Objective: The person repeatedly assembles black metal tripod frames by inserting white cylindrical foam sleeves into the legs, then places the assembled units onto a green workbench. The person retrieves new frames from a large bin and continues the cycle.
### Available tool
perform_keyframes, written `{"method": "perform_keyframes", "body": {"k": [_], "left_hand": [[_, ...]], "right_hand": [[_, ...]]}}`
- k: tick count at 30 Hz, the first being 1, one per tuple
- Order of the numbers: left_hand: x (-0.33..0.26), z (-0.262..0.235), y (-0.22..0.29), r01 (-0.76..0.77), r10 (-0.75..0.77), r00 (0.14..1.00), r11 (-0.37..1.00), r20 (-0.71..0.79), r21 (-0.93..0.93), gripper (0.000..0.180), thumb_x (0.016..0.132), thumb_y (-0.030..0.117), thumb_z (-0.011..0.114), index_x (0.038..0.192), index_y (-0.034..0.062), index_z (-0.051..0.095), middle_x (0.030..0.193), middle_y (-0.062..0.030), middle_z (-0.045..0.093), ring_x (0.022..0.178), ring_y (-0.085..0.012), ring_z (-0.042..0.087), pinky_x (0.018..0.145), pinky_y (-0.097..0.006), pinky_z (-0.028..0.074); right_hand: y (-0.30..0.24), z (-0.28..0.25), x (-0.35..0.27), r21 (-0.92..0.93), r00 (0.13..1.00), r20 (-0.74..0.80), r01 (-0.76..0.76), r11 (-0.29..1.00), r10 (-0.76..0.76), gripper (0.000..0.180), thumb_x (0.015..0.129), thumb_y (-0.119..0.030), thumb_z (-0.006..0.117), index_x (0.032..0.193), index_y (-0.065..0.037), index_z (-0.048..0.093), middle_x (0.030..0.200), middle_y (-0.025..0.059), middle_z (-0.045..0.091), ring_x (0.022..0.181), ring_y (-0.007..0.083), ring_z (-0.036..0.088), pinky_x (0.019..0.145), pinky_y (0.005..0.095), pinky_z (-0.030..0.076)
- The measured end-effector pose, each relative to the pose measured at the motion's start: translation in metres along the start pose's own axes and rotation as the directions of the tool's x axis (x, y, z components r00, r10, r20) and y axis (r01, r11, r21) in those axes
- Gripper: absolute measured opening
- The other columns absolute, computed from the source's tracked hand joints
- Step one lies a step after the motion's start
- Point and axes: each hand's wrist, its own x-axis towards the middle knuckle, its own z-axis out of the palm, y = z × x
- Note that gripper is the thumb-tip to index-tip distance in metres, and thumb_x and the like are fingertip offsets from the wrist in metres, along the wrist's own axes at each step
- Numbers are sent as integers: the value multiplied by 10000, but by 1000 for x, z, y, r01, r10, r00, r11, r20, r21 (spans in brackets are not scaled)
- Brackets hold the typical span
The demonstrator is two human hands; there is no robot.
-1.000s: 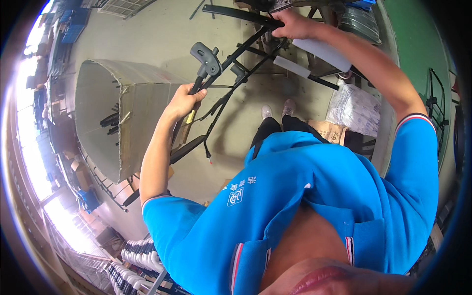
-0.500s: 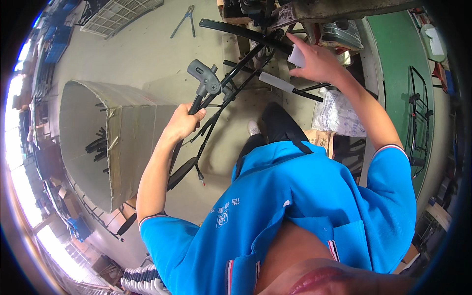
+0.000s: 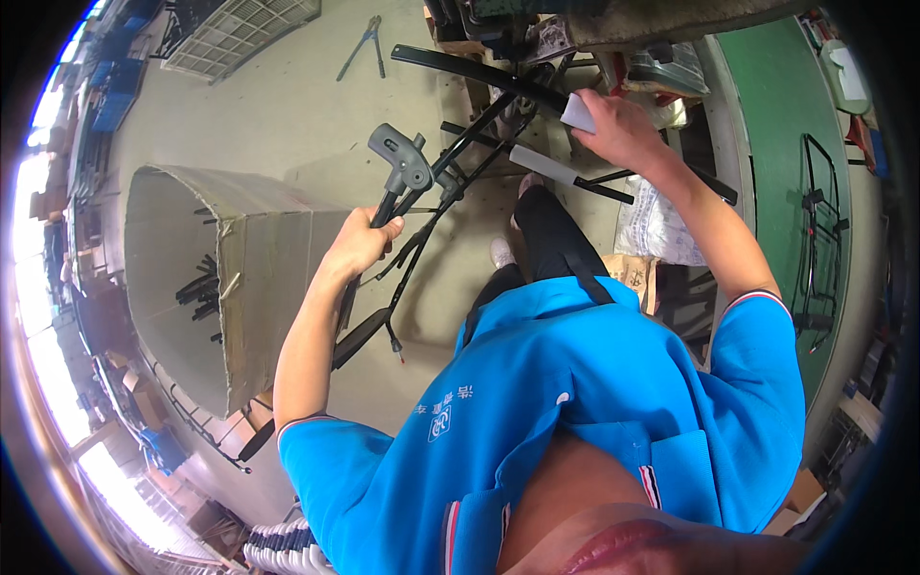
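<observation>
A black tubular metal frame (image 3: 484,115) stands in front of me. My left hand (image 3: 364,241) is wrapped round one of its tubes, just below a grey plastic joint (image 3: 401,158). Farther right, my right hand (image 3: 623,132) is closed on a white sleeve (image 3: 578,113) around a flat black bar (image 3: 460,65) that crosses the frame. Part of this sleeve is hidden by my fingers. A second white sleeve (image 3: 542,163) sits on a lower black bar, apart from both hands. Lower down, the frame has a long black pad (image 3: 361,337) and a thin leg with a red tip.
At the left stands a large open cardboard box (image 3: 273,235) with black parts inside. Long-handled cutters (image 3: 365,46) lie on the floor beyond. Plastic-wrapped bags (image 3: 656,225) and a brown paper bag (image 3: 634,273) sit at the right, beside a green surface (image 3: 771,105) bearing another black frame (image 3: 815,230).
The fingers of my right hand, stretched out earlier, have curled round the white sleeve. My left hand keeps its hold on the tube. My view has shifted slightly.
</observation>
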Motion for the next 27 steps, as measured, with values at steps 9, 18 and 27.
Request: {"method": "perform_keyframes", "body": {"k": [9, 18, 27], "left_hand": [[-4, 3, 1, -13, 13, 1000, 1000, -14, -25, 280, 883, 255, 583, 724, 36, 511, 584, -19, 500, 541, -110, 447, 529, -293, 378], [-9, -1, 5, -81, 80, 996, 996, -27, -45, 283, 889, 258, 585, 704, 68, 488, 574, -4, 487, 499, -101, 433, 467, -277, 344], [-29, -23, 1, -198, 198, 980, 980, 10, 0, 301, 849, 174, 642, 1087, 9, 562, 613, 13, 505, 531, -89, 490, 503, -257, 411]], "right_hand": [[0, 2, 0, 16, 1000, -17, 12, 1000, -11, 376, 749, -238, 679, 1012, -45, 493, 838, 176, 645, 793, 355, 634, 672, 444, 511], [0, -10, 0, -75, 994, -96, 39, 996, -46, 295, 703, -148, 640, 948, -28, 528, 839, 205, 629, 781, 361, 628, 685, 442, 505], [23, -46, 20, -2, 951, -102, 293, 956, -292, 506, 636, -91, 639, 1123, 3, 539, 907, 195, 626, 837, 363, 615, 758, 416, 504]]}}
